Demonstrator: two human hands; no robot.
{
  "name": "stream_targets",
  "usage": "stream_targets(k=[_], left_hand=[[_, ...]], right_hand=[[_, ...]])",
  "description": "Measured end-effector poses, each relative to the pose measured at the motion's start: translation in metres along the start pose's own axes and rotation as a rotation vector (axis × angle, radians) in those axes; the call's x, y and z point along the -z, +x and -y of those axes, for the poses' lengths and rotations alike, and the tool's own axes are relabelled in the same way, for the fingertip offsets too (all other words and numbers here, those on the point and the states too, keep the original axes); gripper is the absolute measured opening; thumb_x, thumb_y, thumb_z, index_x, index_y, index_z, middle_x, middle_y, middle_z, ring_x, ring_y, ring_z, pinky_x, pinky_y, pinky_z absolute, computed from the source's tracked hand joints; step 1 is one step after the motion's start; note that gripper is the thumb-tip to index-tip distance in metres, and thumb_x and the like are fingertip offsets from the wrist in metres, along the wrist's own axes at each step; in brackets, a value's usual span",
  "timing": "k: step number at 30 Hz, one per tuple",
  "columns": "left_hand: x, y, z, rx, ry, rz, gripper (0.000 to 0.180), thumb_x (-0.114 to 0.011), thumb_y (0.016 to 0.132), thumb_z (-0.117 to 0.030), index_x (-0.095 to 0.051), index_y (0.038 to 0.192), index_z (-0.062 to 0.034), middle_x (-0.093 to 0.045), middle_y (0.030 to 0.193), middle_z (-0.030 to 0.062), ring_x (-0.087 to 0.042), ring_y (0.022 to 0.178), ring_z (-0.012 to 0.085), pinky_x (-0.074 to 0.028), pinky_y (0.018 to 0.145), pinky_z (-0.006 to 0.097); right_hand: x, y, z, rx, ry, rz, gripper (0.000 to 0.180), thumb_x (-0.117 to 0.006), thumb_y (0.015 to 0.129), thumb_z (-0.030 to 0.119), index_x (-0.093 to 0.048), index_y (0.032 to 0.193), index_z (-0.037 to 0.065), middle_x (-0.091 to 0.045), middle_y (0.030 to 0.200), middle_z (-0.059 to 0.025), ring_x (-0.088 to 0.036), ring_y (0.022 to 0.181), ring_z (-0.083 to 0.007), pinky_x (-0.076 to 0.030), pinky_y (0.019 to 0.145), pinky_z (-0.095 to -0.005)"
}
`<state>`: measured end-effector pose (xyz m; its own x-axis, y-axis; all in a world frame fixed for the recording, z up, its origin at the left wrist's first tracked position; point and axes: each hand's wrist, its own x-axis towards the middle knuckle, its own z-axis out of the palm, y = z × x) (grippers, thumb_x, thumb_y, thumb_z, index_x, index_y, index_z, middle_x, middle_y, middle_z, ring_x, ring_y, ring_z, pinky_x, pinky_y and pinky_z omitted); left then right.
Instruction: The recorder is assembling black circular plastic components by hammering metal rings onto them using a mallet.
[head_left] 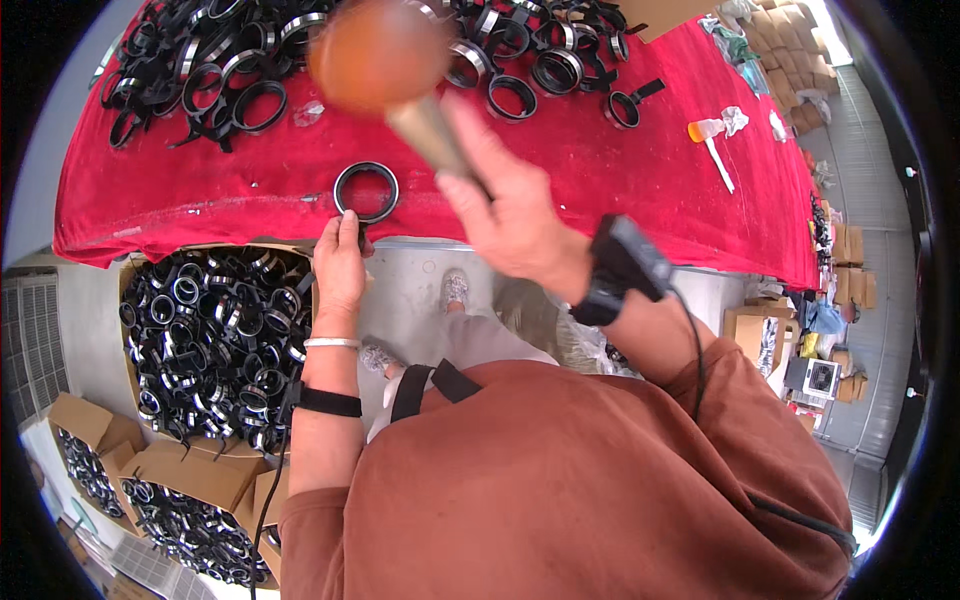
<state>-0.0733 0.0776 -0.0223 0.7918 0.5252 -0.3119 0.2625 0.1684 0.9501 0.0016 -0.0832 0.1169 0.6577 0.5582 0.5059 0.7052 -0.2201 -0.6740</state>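
Observation:
My left hand [338,265] grips the short stem of a black ring with a silvery metal rim [395,190]. The ring lies at the near edge of the red cloth-covered table [290,185], its stem mostly covered by my fingers. Raised over the table, my right hand [515,215] is closed round the light handle of a mallet. The mallet's rounded orange head [380,60] is smeared by motion and hangs well above the cloth, apart from the ring. It hides part of the pile of similar rings [260,105] behind it.
Below the table at left stands a large cardboard box full of black rings [205,340], with smaller filled boxes [190,470] beyond it. A white-handled tool with an orange-and-white head [706,130] lies at the table's right. A single ring [622,110] sits near the pile's right end.

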Motion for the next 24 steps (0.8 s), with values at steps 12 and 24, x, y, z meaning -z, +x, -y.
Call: stream_targets(k=[12,24], left_hand=[[0.005,-0.001,-0.003,0.074,-0.104,0.020,0.029,-0.050,0.092,-0.026,-0.057,0.081,-0.0001,-0.049,0.062,0.0013,-0.045,0.056,0.0103,-0.037,0.054,0.025],[0.001,-0.002,-0.006,0.130,-0.220,0.037,0.025,-0.052,0.091,-0.025,-0.058,0.081,-0.0032,-0.049,0.063,-0.0020,-0.043,0.057,0.0086,-0.033,0.052,0.023]], right_hand=[[-0.013,0.021,0.009,-0.028,0.071,0.022,0.048,-0.055,0.087,0.018,-0.040,0.130,0.003,-0.058,0.078,-0.0247,-0.059,0.072,-0.0405,-0.047,0.064,-0.0448],[-0.017,0.023,0.008,-0.227,0.055,0.278,0.046,-0.054,0.089,0.016,-0.041,0.132,0.006,-0.060,0.090,-0.0227,-0.065,0.074,-0.0244,-0.050,0.066,-0.0334]])
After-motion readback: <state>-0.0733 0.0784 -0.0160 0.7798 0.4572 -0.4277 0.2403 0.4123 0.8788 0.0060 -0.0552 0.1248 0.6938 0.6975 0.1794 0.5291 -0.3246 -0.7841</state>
